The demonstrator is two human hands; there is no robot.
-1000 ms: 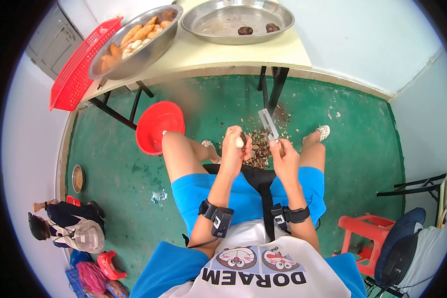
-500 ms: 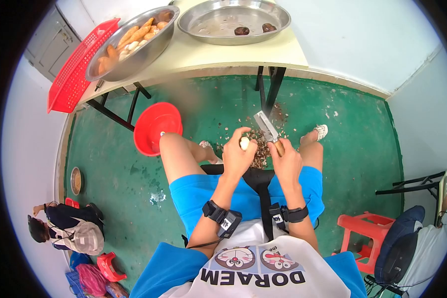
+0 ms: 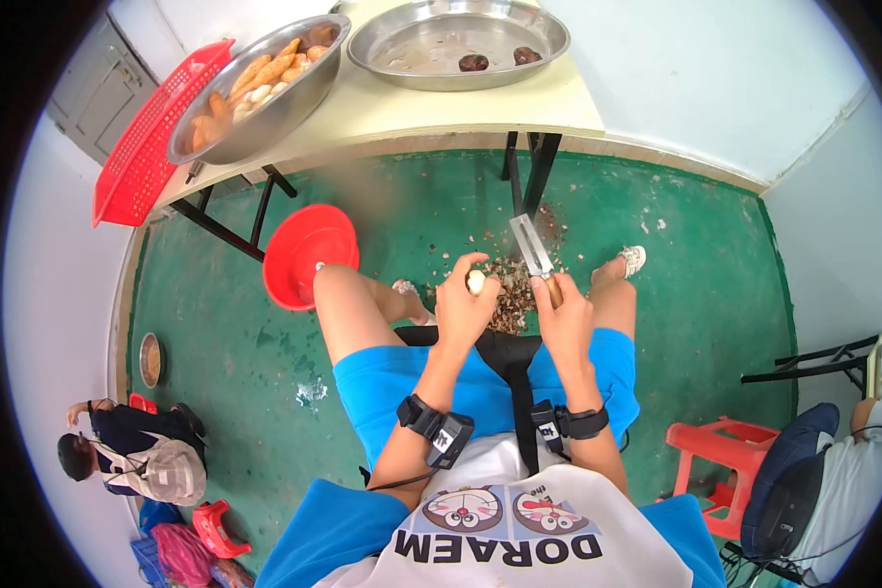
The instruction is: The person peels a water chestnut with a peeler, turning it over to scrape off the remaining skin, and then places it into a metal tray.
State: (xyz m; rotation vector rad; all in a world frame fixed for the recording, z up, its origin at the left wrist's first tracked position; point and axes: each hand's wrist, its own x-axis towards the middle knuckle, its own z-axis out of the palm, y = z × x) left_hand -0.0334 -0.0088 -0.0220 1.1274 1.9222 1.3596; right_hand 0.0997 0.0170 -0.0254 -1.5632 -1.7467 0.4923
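My left hand (image 3: 465,306) is closed around a small pale peeled vegetable (image 3: 475,282), whose whitish top shows between thumb and fingers. In my right hand (image 3: 564,316) is a peeling knife (image 3: 544,263) with a wooden handle and a broad metal blade with a long slot. Its blade points up and forward, apart from the vegetable. Beneath and between both hands, a heap of brown and white peelings (image 3: 510,306) lies on the green floor.
A red basin (image 3: 309,220) stands by my left knee. On the table (image 3: 431,116) are a metal bowl (image 3: 255,137) of orange and white vegetables, a round tray (image 3: 402,59) with two dark lumps, and a red basket (image 3: 127,181). Other people sit left and right, near a red stool (image 3: 720,441).
The peeling knife has turned so that its slotted face shows and its blade points more upright. My left hand has shifted slightly left with the vegetable.
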